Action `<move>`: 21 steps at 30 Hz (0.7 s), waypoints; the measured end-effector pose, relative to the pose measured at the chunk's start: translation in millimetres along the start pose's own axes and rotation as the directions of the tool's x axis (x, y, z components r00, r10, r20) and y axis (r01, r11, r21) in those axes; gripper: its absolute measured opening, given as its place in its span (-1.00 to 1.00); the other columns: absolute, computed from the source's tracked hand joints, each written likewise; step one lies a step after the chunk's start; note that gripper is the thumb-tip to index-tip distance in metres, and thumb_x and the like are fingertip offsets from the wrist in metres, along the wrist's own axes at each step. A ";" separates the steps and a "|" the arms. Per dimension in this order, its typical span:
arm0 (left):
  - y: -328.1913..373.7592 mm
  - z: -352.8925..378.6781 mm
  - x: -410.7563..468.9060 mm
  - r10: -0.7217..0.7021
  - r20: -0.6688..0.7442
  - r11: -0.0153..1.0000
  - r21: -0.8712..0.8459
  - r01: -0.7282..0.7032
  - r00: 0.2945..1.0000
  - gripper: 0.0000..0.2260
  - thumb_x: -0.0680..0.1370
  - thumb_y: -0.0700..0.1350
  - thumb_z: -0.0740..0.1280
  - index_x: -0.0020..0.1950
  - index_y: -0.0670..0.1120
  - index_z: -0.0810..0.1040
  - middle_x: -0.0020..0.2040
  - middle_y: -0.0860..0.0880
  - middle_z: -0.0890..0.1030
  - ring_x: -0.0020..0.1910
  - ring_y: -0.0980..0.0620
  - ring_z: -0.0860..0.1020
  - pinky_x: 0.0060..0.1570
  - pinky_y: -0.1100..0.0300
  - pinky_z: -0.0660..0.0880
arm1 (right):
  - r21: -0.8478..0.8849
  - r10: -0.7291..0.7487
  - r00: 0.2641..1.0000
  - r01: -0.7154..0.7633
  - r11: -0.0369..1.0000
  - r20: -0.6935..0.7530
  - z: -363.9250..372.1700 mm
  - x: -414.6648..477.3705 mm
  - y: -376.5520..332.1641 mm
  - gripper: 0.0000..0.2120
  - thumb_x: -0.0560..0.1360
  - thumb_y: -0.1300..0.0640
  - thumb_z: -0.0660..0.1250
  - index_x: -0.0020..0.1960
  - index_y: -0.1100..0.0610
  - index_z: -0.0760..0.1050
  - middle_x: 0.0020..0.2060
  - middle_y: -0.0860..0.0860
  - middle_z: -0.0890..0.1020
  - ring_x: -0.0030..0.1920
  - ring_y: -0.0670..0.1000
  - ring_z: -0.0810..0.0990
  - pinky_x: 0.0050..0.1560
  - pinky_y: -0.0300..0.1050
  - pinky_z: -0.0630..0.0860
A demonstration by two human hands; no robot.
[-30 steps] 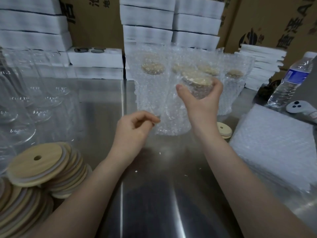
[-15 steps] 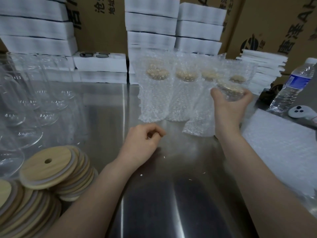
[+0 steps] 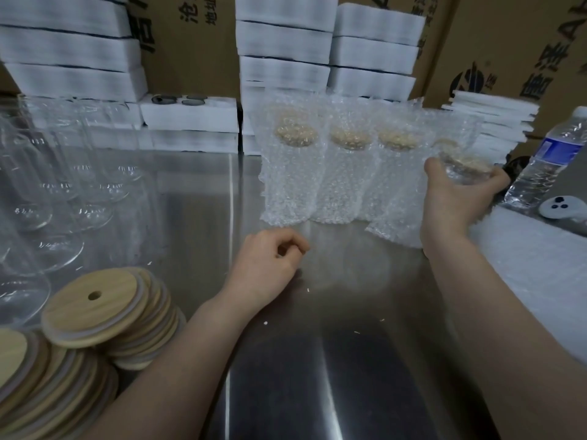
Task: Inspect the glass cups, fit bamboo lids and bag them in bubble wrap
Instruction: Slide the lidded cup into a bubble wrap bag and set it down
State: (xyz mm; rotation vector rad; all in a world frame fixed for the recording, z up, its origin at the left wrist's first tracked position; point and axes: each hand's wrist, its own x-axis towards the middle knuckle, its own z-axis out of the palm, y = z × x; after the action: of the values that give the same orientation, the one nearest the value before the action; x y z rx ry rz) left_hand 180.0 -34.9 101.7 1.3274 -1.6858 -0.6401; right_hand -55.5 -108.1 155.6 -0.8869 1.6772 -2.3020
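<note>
Bamboo lids point(image 3: 92, 308) are light tan w/ pale grey-white rims; glass cups point(image 3: 60, 185) clear, no tint. Bubble-wrap bags point(image 3: 287, 188) are clear-whitish w/ an all-over bubble dot pattern, tan discs showing thru near the tops, same for the bagged cup point(image 3: 460, 168) at far right. Table point(image 3: 317, 360) is silver-grey steel, foam blocks point(image 3: 286, 36) white, cartons point(image 3: 190, 42) brown w/ black print, bottle point(image 3: 552, 160) clear w/ blue label.

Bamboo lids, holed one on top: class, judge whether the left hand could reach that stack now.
Probably yes: the left hand holds nothing, and the lid stack lies beside its forearm with nothing between. The right hand grips a wrapped cup.
</note>
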 end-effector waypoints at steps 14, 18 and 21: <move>-2.7 2.8 1.8 0.009 -0.037 1.000 0.018 -0.008 0.999 -0.77 0.50 -0.26 0.31 -0.17 0.01 0.69 -0.22 0.02 0.70 -0.26 0.04 0.62 -0.09 0.15 0.54 | -0.218 -0.046 0.995 0.065 0.974 0.093 -3.5 22.5 9.2 -0.25 0.35 -0.10 0.46 0.42 0.05 0.20 0.26 -0.10 0.37 0.25 0.01 0.43 0.41 0.20 0.28; -2.7 1.7 1.0 0.014 -0.096 0.999 0.044 -0.010 0.995 -0.78 0.50 -0.25 0.30 -0.14 0.02 0.68 -0.28 0.06 0.65 -0.31 0.03 0.57 -0.09 0.06 0.55 | -0.288 -0.012 0.995 0.041 0.957 0.102 -4.3 25.6 8.8 -0.20 0.35 -0.17 0.43 0.46 0.02 0.15 0.42 0.00 0.32 0.39 0.09 0.35 0.42 0.27 0.22; 2.5 -1.9 -2.0 0.104 -0.259 0.988 0.141 -0.069 0.960 -0.78 0.49 -0.27 0.30 0.01 -0.04 0.67 -0.03 0.06 0.64 -0.11 0.01 0.58 0.00 0.06 0.52 | -0.372 0.035 0.991 0.015 0.928 0.129 -5.5 24.4 5.7 -0.12 0.37 -0.20 0.47 0.51 0.01 0.09 0.50 0.09 0.21 0.48 0.18 0.23 0.44 0.31 0.18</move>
State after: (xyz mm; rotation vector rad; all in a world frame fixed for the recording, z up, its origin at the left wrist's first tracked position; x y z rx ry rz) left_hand 180.5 -32.0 104.0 1.3559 -1.5763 -0.2885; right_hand -79.5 -116.7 158.3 -1.0697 2.0881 -1.8949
